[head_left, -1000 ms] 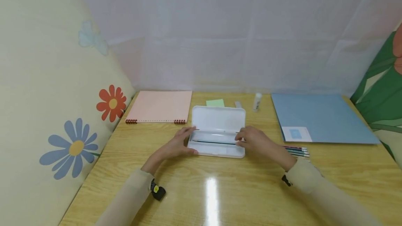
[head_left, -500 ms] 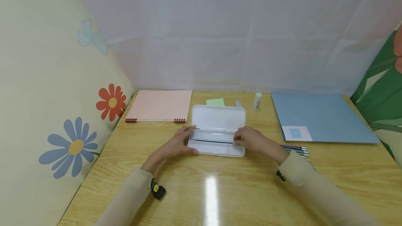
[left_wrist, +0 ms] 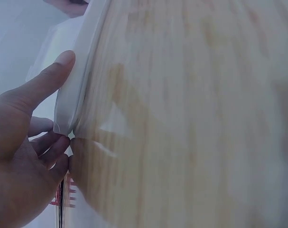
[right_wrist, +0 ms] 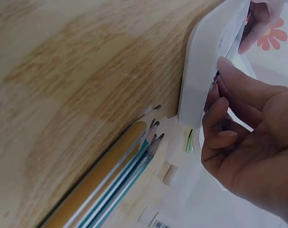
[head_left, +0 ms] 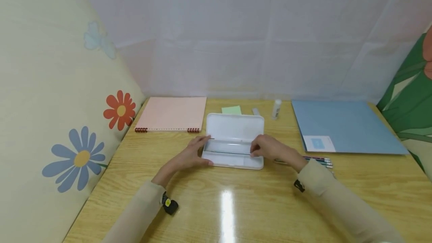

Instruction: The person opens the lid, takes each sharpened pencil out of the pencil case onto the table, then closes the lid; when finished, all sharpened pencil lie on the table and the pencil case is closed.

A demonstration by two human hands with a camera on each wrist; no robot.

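Observation:
A white pencil case lies on the table with its lid raised at the back. My left hand grips its left end, the thumb along the front edge and the fingers at the side, as the left wrist view shows too. Inside the tray, a dark pencil lies lengthwise as a thin line. My right hand has its thumb and fingertips curled at the pencil's right end, inside the case's right end. In the right wrist view this hand hides most of what it pinches.
Several sharpened pencils lie right of the case, partly under the right forearm. Behind stand or lie green sticky notes, a small grey-white eraser and a glue stick. A pink spiral notebook is left, a blue folder right.
The pencil has sunk lower into the tray and shows less. My right hand has shifted slightly left, its forearm swinging inward. The left hand has stayed in place.

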